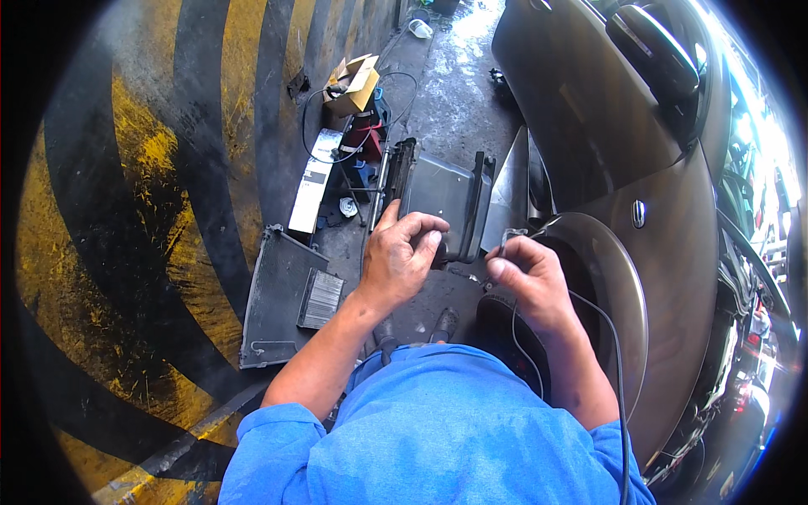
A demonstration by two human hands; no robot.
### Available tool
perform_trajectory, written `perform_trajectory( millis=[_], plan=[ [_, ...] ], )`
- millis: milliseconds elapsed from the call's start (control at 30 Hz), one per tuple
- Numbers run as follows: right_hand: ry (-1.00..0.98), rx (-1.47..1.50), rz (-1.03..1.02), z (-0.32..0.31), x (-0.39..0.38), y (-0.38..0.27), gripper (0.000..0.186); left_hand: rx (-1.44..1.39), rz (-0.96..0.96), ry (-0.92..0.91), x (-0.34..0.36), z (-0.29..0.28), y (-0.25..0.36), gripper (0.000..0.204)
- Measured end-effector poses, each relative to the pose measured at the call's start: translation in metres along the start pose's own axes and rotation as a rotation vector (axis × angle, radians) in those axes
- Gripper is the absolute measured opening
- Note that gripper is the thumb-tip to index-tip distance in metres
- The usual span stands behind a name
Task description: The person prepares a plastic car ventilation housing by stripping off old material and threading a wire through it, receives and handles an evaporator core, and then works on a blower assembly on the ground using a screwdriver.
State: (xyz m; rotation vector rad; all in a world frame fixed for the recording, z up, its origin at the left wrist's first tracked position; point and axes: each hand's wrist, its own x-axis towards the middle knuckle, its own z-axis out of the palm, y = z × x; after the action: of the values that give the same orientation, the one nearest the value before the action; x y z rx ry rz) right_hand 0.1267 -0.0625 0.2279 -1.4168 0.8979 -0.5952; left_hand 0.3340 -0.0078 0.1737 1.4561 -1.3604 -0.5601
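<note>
My left hand (396,259) is held over the near left side of a dark box-shaped car part (442,198), thumb and forefinger pinched together. Whatever sits in that pinch, if anything, is too small to make out. To its right, my right hand (536,282) grips a small, partly clear piece (511,236) between thumb and fingers, beside the car's front wheel arch (619,278). The piece's exact kind does not show. A dark cable (621,379) passes along my right forearm, and a thinner wire (520,347) hangs below that hand.
A brown car (598,109) fills the right side, its mirror (655,50) jutting out. Left of my feet lie a flat radiator-like panel (273,290) and a pleated grey block (321,299). Beyond are a long white box (313,185) and an opened cardboard box (353,88), beside a yellow-and-black striped wall (151,151).
</note>
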Motion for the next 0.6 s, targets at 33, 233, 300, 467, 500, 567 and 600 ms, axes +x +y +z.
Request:
perform_trajectory(
  millis=[33,233,300,467,500,567,600],
  plan=[
    [-0.009,0.116,0.009,-0.002,0.001,-0.001,0.019,-0.001,0.004,0.0,0.0,-0.001,0.004,0.012],
    [0.034,0.141,0.045,0.0,0.004,-0.001,0.019,-0.236,-0.085,-0.151,-0.013,0.004,0.023,0.018],
    [0.057,0.126,0.069,0.0,0.003,0.0,0.019,-0.232,-0.078,-0.193,-0.016,0.006,0.026,0.019],
    [0.048,0.044,0.1,0.004,0.001,-0.001,0.018,-0.228,-0.064,-0.271,-0.022,0.018,0.02,0.018],
    [0.05,0.045,0.102,0.005,0.0,-0.002,0.018,-0.228,-0.064,-0.274,-0.021,0.019,0.021,0.018],
    [0.026,0.048,0.109,0.006,-0.002,-0.004,0.018,-0.234,-0.054,-0.312,-0.019,0.02,0.024,0.012],
    [0.028,0.049,0.108,0.006,-0.002,-0.001,0.018,-0.234,-0.052,-0.314,-0.019,0.022,0.025,0.012]
  ],
)
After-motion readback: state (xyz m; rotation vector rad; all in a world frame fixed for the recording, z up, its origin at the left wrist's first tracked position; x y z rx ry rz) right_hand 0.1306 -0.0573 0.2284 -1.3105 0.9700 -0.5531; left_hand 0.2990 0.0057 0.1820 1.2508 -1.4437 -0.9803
